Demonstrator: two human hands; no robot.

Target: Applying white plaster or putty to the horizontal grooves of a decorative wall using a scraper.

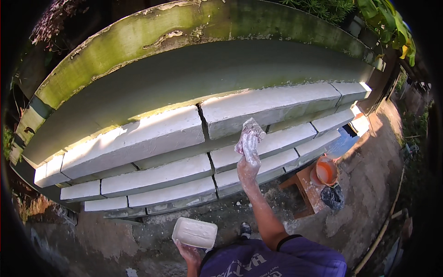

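Observation:
My left hand grips a white rectangular tub by its left and lower side. A smooth white layer fills the tub's top. My right arm reaches forward, and my right hand, coated in white, is closed around a crumpled, white-smeared piece of cloth or plastic. That piece is in front of the face of the upper white block; whether it touches cannot be told. White blocks in stepped rows stretch left and right, with dark vertical gaps between them.
Behind the rows rises a mossy, peeling curved wall. To the right, an orange bucket stands on a brown stool, with a black plastic bag beside it. A bamboo pole lies along the right. White spatters mark the concrete ground.

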